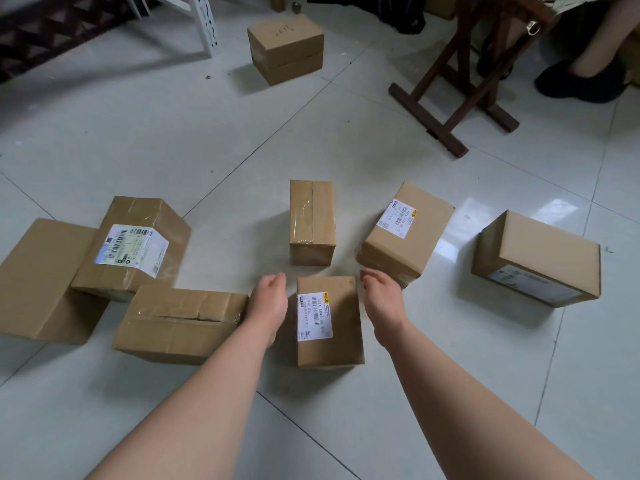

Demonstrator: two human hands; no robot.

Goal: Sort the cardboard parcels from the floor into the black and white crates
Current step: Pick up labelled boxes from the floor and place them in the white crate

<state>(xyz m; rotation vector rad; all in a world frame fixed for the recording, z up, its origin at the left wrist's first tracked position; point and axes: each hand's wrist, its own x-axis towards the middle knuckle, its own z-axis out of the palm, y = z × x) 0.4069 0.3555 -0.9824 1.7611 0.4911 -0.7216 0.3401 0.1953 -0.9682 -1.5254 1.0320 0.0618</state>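
While sorting seemed barely begun, no crate in view, the empty, loosely curled left hand (268,299) and right hand (381,301) flanked a white-labelled brown cardboard parcel (329,320); seven more lay around it on the pale tiled floor (346,133).

The near parcel (329,320) lies between the left hand (270,299) and right hand (382,299), a second parcel (311,221) just behind it

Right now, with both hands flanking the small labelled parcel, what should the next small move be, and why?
Probably press both inward onto the long sides of the labelled parcel: the left grip and right grip hover open on either side, neither gripping it yet.
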